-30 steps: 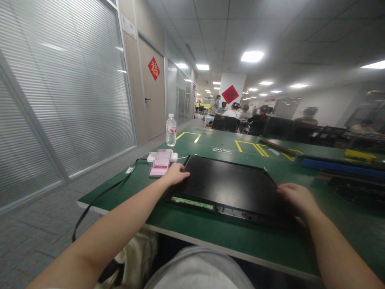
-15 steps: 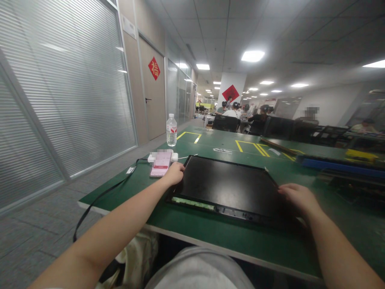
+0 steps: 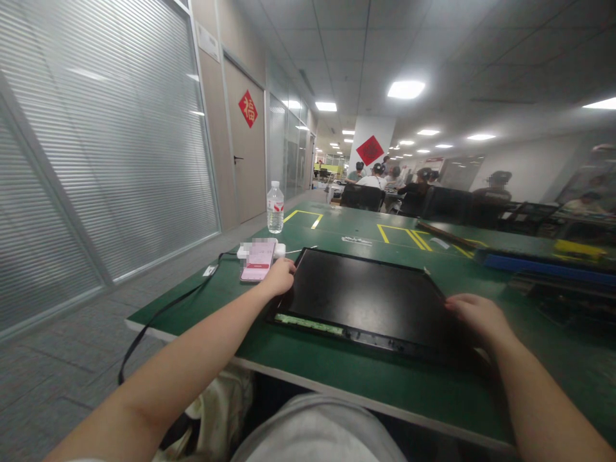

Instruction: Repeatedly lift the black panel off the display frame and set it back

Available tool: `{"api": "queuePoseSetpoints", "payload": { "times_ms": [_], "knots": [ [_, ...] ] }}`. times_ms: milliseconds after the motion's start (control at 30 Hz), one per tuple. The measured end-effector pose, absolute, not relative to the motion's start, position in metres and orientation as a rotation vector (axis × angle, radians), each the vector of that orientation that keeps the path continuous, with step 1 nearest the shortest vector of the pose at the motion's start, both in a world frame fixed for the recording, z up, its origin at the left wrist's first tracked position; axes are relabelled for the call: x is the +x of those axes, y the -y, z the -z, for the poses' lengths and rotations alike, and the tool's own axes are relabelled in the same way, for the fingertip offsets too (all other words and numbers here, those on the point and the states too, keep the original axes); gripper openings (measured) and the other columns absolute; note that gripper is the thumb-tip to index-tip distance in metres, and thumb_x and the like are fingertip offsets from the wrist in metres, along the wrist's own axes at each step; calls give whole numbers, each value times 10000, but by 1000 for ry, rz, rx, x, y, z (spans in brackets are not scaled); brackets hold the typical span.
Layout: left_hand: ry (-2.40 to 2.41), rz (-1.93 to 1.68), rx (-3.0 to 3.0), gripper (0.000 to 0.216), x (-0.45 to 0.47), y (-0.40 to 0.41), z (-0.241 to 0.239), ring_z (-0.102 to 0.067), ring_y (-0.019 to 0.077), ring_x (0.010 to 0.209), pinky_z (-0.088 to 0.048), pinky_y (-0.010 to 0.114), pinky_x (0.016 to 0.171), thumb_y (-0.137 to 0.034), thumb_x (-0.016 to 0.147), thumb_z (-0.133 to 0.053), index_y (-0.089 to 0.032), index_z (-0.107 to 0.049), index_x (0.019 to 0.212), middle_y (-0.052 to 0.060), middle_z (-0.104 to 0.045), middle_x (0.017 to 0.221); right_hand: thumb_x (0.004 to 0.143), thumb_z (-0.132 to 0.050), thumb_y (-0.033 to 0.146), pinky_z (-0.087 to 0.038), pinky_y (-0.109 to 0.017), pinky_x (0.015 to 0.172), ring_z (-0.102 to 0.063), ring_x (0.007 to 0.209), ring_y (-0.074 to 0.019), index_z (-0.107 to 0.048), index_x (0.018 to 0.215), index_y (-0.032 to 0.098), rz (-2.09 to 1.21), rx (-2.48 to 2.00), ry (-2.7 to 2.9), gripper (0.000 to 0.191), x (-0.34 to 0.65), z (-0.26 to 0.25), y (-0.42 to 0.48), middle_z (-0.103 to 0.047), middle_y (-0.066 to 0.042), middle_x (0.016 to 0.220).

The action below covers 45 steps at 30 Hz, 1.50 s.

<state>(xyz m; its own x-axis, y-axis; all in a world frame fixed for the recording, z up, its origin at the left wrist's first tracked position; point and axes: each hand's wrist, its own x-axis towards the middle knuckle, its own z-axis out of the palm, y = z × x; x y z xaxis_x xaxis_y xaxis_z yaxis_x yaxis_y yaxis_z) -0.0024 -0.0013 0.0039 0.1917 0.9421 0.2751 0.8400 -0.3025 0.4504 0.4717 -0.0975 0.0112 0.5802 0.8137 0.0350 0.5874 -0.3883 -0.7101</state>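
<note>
A black flat display panel (image 3: pixel 366 292) lies on the green table (image 3: pixel 298 372) in front of me, screen side up. Along its near edge runs a dark strip with a green circuit board (image 3: pixel 308 324) at the left part. My left hand (image 3: pixel 282 277) grips the panel's left edge near the far corner, fingers closed on the rim. At the right edge, my right hand (image 3: pixel 476 316) is closed on the frame, with its fingertips on the rim and the other fingers partly hidden.
A phone (image 3: pixel 257 262) leans by a white power strip (image 3: pixel 280 249) left of the panel, with a black cable (image 3: pixel 163 314) trailing off the edge. Behind stands a water bottle (image 3: pixel 274 208). Blue-edged parts (image 3: pixel 539 264) lie at right. Several people sit further back.
Both hands and the panel stay in the same place. The view shifts very slightly, and people in the background move a little.
</note>
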Motion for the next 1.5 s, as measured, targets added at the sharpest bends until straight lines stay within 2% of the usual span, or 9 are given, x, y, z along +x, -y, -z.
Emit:
{"api": "queuePoseSetpoints", "payload": {
  "times_ms": [233, 500, 667, 900, 1033, 1200, 1500],
  "knots": [
    [-1773, -733, 2265, 389, -2, 3, -5, -623, 244, 1220, -428, 289, 1115, 6, 703, -500, -150, -814, 870, 122, -684, 1233, 670, -637, 239, -485, -317, 633, -649, 645, -210, -751, 750, 199, -428, -2069, 1075, 145, 469, -12, 98, -754, -85, 737],
    [-1785, -748, 2252, 378, -1, 5, -6, -626, 249, 1215, -431, 308, 1123, 1, 698, -512, -170, -810, 855, 105, -681, 1228, 721, -599, 225, -474, -313, 667, -658, 667, -196, -758, 814, 202, -433, -2100, 1087, 185, 468, -12, 99, -770, -69, 821],
    [-1755, -774, 2246, 360, -3, 4, -5, -623, 270, 1214, -436, 325, 1119, -10, 692, -521, -171, -808, 837, 110, -679, 1229, 684, -640, 245, -484, -326, 661, -658, 660, -215, -752, 762, 200, -409, -2093, 1117, 143, 471, -11, 97, -762, -78, 766],
    [-1746, -767, 2241, 379, -4, 4, -7, -628, 275, 1217, -447, 334, 1110, -1, 677, -523, -173, -820, 835, 105, -695, 1234, 670, -641, 238, -492, -318, 647, -669, 685, -217, -757, 809, 195, -459, -2063, 1071, 187, 476, -5, 96, -764, -87, 791],
    [-1728, -763, 2249, 363, -2, 7, -11, -644, 277, 1193, -477, 326, 1076, -16, 675, -523, -176, -826, 798, 93, -723, 1191, 654, -647, 260, -483, -323, 619, -650, 644, -218, -762, 816, 194, -447, -2056, 1065, 209, 473, -5, 97, -741, -89, 716],
    [-1684, -781, 2204, 277, -2, 9, -15, -670, 293, 1135, -505, 343, 1024, -72, 686, -576, -172, -823, 763, 94, -751, 1106, 642, -649, 241, -469, -309, 621, -646, 653, -201, -760, 781, 202, -426, -2056, 1078, 183, 475, -4, 96, -767, -85, 806],
    [-1751, -786, 2223, 333, -5, 3, -5, -628, 263, 1213, -447, 314, 1095, -17, 693, -540, -173, -808, 815, 106, -682, 1255, 652, -638, 239, -471, -333, 632, -636, 623, -211, -756, 790, 215, -424, -2081, 1078, 183, 473, -7, 96, -746, -68, 733]
  ]
}}
